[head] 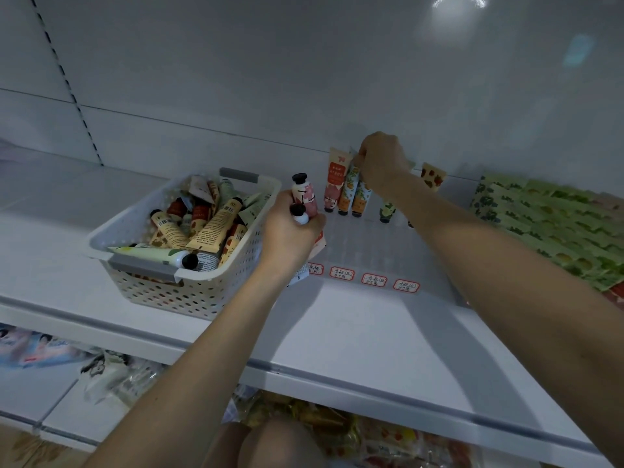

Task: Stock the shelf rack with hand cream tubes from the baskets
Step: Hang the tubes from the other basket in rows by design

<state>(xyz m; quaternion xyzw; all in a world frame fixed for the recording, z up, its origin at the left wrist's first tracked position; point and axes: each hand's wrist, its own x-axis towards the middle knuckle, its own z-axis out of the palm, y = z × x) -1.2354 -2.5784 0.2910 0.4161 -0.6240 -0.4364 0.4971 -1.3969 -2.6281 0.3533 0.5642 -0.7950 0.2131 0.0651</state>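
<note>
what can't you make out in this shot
All head view:
- Shelf labels: handwriting too small to read.
- Right hand: its back hides the grip on the standing tubes.
- Left hand: fingers hide how many pink tubes it holds.
- Basket: lower tubes buried under others.

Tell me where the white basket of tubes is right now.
Head view, left of centre: the white basket sits on the white shelf, just left of the left hand, which grips two black-capped tubes.
</note>
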